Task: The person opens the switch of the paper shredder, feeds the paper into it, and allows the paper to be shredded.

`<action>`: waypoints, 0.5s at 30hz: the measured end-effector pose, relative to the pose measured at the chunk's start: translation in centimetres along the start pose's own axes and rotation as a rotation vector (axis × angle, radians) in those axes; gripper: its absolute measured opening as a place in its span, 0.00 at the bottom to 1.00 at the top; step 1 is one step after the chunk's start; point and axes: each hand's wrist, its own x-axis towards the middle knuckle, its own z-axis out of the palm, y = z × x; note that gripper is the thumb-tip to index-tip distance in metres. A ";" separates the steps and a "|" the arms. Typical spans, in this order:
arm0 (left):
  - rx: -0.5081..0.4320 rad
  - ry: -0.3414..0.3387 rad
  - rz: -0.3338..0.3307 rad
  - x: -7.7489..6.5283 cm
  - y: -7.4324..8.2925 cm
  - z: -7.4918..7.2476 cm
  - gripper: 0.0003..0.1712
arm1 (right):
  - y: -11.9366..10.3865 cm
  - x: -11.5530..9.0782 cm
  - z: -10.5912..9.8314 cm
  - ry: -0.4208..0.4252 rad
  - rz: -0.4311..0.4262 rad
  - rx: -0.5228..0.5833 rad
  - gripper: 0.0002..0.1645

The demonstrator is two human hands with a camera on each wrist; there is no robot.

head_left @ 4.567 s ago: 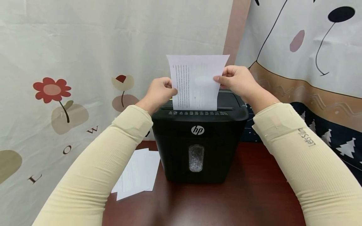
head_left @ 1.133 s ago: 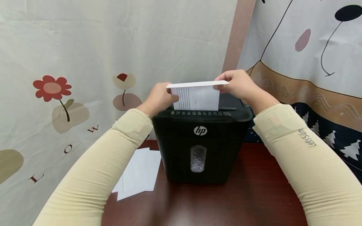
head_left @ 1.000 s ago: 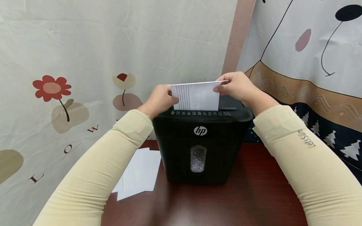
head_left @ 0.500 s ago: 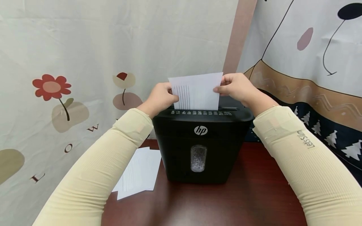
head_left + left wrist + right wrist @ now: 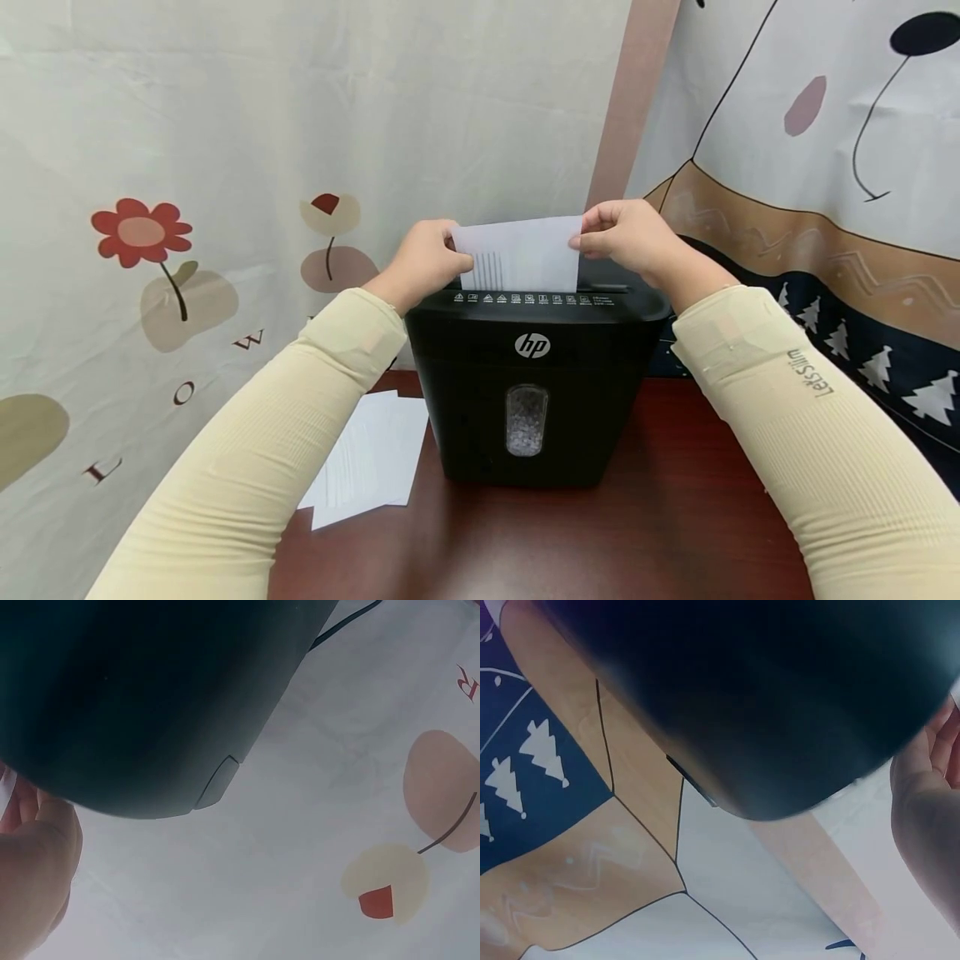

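Note:
A printed sheet of paper (image 5: 525, 254) stands upright in the slot of a black HP paper shredder (image 5: 465, 383), its lower part hidden inside. My left hand (image 5: 427, 257) pinches the sheet's left edge between thumb and fingers. At the right edge, my right hand (image 5: 626, 237) pinches the sheet near its top corner. In the left wrist view, the shredder's dark side (image 5: 165, 712) fills the upper left, with the left hand (image 5: 37, 862) beside it. The right wrist view has the right hand (image 5: 930, 780) at its right border, mostly behind the shredder.
Several loose printed sheets (image 5: 367, 458) lie on the dark red table (image 5: 540, 542) left of the shredder. Paper shreds (image 5: 527, 425) show through its front window. Behind stand a pale curtain (image 5: 247, 125) with flower prints and a patterned cloth (image 5: 862, 233) on the right.
The sheet has sunk well down into the slot since the earliest frame, and both hands have come lower with it. Its top, folded forward about a second ago, now stands up.

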 end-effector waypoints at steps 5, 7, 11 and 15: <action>-0.004 0.008 0.004 -0.1 -0.1 0.0 0.02 | 0.2 0.0 0.1 -0.005 0.013 -0.001 0.14; -0.010 0.008 -0.002 -0.3 0.0 -0.1 0.03 | 0.4 0.0 0.2 -0.011 0.023 -0.006 0.13; -0.007 0.005 0.002 -0.5 0.1 -0.2 0.04 | 0.7 0.1 0.4 -0.024 0.035 -0.010 0.14; -0.009 0.002 0.010 -0.6 0.0 -0.2 0.03 | 0.9 0.2 0.5 -0.028 0.033 0.003 0.14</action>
